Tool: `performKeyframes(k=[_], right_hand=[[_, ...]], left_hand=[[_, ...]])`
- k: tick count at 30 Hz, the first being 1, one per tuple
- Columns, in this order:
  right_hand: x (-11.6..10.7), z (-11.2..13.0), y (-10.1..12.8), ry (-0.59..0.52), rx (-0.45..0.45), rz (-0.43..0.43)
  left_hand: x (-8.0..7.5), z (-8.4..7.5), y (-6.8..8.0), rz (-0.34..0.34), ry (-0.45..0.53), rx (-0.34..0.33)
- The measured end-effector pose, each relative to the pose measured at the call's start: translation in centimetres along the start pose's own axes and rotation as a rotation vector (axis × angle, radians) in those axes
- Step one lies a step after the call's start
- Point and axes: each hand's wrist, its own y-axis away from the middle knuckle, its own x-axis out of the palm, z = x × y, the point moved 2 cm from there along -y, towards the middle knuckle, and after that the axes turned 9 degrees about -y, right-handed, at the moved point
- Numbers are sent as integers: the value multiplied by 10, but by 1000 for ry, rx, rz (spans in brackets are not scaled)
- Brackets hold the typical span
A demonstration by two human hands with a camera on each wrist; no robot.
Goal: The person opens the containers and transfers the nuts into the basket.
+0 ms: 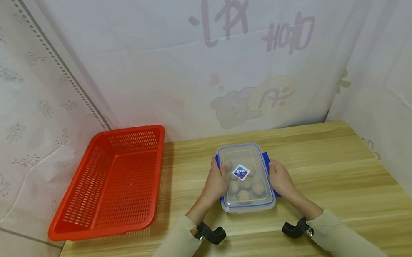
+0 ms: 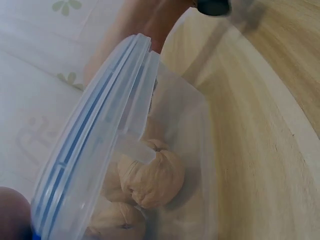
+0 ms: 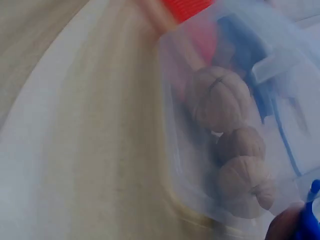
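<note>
Walnuts (image 1: pixel 250 186) sit inside a clear box (image 1: pixel 246 177) right of the red basket (image 1: pixel 113 182) on the table (image 1: pixel 328 182). Left hand (image 1: pixel 217 182) and right hand (image 1: pixel 280 179) flank the box, fingers curled on its blue side clips (image 1: pixel 266 160), steadying the lidded box squarely between them.

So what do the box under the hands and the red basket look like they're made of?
The box looks like clear, smooth plastic: the walnuts show through its walls and lid, which has a blue seal line. The basket seems rigid glossy red plastic, with moulded slots across its floor and walls.
</note>
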Motion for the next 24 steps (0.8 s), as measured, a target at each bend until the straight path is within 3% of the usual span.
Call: performKeyframes(k=[13, 24], right_hand=[[-3, -3, 0, -71, 98, 7], [-1, 4, -2, -87, 109, 77]], left_hand=[[-1, 1, -1, 10, -6, -8], [0, 2, 0, 36, -4, -14]])
